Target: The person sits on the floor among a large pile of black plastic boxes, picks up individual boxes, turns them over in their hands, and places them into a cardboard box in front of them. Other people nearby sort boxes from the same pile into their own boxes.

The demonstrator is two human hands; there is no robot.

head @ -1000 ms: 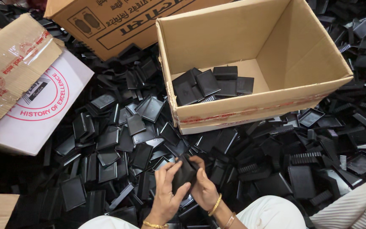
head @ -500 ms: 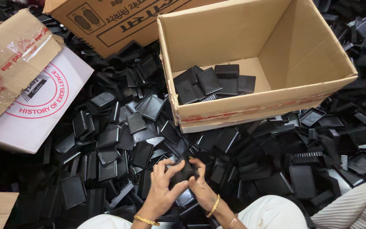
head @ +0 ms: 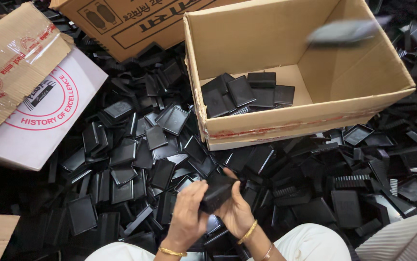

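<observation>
My left hand (head: 188,212) and my right hand (head: 236,210) together grip a small black plastic box (head: 216,192) low in the middle of the view. Both hands wear gold bangles at the wrist. Around them the floor is heaped with several loose black plastic trays and lids (head: 136,154). Behind the hands stands an open cardboard box (head: 286,123) with a small pile of black pieces (head: 247,93) on its bottom. A blurred dark piece (head: 344,31) is in the air above the box's right side.
A second printed cardboard carton (head: 136,24) lies at the top left. A white carton with a taped brown flap (head: 25,92) sits at the left. More black parts (head: 387,169) cover the right side. A striped sleeve (head: 402,241) shows at the bottom right corner.
My hands have kept working the black box, closing it between them. A blurred dark piece now flies over the open cardboard box, where none was before.
</observation>
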